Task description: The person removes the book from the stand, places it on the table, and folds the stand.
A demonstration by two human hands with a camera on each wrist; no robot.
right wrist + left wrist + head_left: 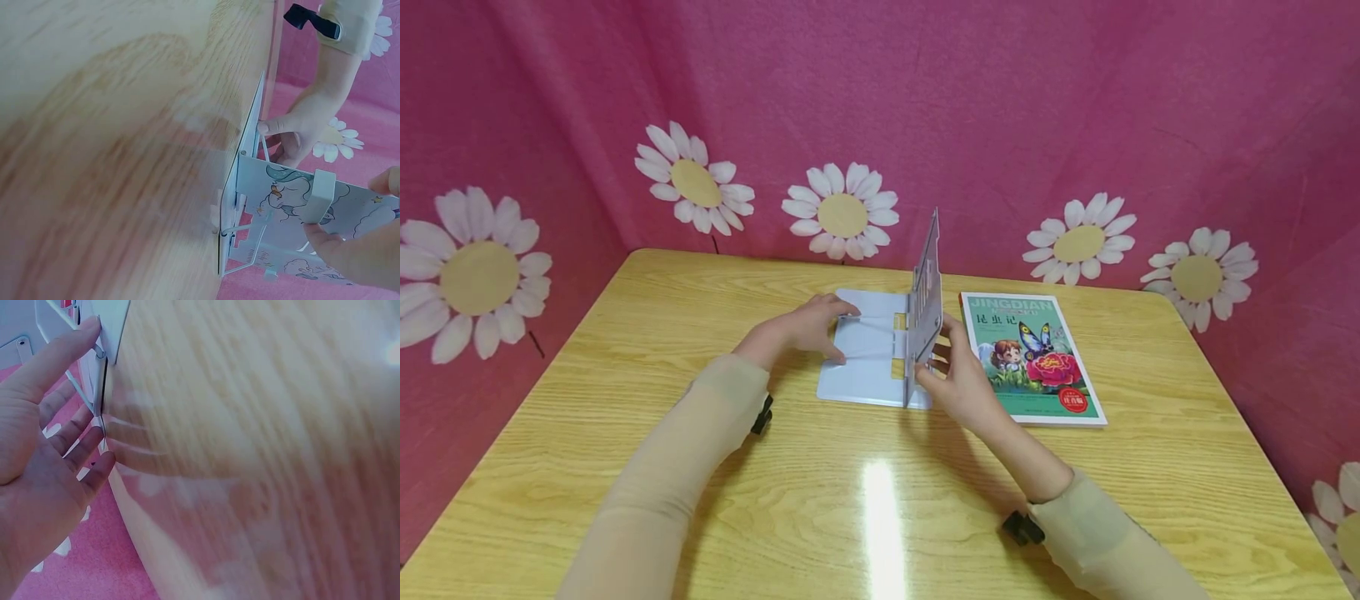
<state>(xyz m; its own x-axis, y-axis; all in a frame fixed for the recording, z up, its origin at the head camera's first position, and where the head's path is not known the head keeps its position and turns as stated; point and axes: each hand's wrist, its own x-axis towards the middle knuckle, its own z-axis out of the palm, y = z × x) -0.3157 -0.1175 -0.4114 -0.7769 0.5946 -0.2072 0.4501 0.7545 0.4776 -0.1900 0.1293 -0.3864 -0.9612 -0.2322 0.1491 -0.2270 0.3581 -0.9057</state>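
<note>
A pale book stand (865, 375) stands on the table, its flat base lying down and its back panel (928, 308) upright. My left hand (808, 325) is at the base's left side, thumb and fingers spread; in the left wrist view the thumb lies against the thin wire support (78, 390). From the right, my right hand (962, 379) holds the upright panel near its lower part. The right wrist view shows a cartoon print on the panel's right face and a white clip (322, 194) with a right-hand digit against it.
A green-covered children's book (1030, 358) with a butterfly and a red flower lies flat right of the stand. The wooden table (760, 508) runs back to a pink cloth (970, 125) with daisies. Black straps (1022, 528) are on both wrists.
</note>
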